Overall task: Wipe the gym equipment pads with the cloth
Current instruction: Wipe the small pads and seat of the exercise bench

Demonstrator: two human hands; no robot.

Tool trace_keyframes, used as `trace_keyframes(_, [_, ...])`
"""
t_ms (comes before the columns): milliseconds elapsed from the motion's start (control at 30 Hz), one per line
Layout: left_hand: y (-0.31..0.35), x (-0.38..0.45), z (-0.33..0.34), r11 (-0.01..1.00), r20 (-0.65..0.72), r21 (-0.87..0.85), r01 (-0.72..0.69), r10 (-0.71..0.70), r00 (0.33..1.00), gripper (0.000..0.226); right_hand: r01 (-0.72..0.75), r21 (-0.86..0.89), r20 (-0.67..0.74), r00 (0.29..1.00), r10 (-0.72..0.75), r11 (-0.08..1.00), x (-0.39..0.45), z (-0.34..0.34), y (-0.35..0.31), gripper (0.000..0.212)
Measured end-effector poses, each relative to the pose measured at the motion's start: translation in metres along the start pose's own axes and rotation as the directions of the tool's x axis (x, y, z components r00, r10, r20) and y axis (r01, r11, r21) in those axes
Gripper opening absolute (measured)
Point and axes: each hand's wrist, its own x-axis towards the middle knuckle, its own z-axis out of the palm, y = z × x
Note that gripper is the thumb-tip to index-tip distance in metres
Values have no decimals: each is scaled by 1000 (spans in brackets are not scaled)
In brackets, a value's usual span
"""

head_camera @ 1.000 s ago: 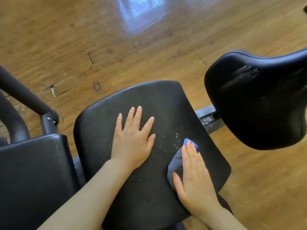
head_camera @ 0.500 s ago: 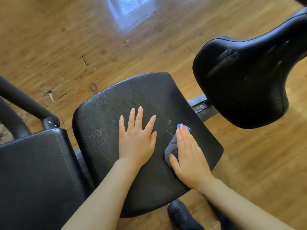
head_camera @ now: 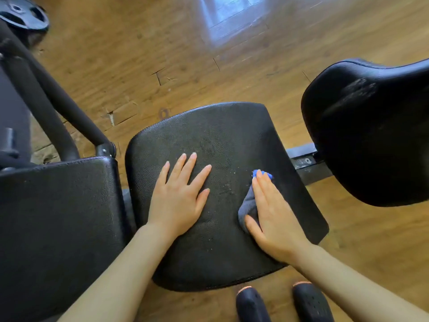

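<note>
A black seat pad [head_camera: 222, 135] fills the middle of the head view, speckled with pale dust near its centre. My left hand [head_camera: 178, 196] lies flat on it with fingers spread. My right hand [head_camera: 271, 217] presses a grey cloth with a blue edge [head_camera: 249, 204] onto the pad's right side, fingers straight; most of the cloth is hidden under the palm. A second black pad [head_camera: 371, 135] with a scuffed patch stands at the right. A third black pad [head_camera: 58, 217] sits at the left.
Black frame tubes [head_camera: 58, 101] rise at the left, with a weight plate [head_camera: 23, 15] at the top left corner. A metal bar [head_camera: 304, 159] joins the middle and right pads. Two dark shoes [head_camera: 278, 303] stand on the wooden floor [head_camera: 209, 66] below the seat pad.
My right hand with the cloth has slid away from the left hand toward the pad's right side. The left hand stays flat. The view has pulled back, showing more of the frame and the shoes.
</note>
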Motion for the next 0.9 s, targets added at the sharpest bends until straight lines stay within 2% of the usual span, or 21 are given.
trace_keyframes(67, [2,-4,0,1000,6,-4,13,-13,1000,51,45,-24,35,998,-45,999,-11,-1,-1,79])
trace_keyframes(167, [5,-1,0,1000,2,-4,18,-18,1000,51,71,-71,2,997,-71,995,23,-4,-2,79])
trace_keyframes(300, [5,-2,1,1000,-14,-1,20,-20,1000,50,-3,-73,-59,998,-2,997,68,1,-11,78])
trace_keyframes(500, [5,-4,-2,1000,-3,-2,16,-16,1000,50,64,-43,7,998,-64,997,-22,2,-1,76])
trace_keyframes(600, [6,-3,-1,1000,-12,-6,9,-9,1000,51,38,-70,-16,999,-39,997,-10,1,6,76])
trace_keyframes(733, [11,0,0,999,-29,-3,49,-49,998,51,-144,-44,-111,984,139,989,46,3,11,81])
trace_keyframes(833, [35,6,4,996,-20,-29,83,-83,996,51,-128,-33,-88,988,124,991,26,5,14,84])
trace_keyframes(900, [60,13,10,999,-11,-46,13,-13,1000,51,-87,-2,-38,996,87,996,-11,3,19,83])
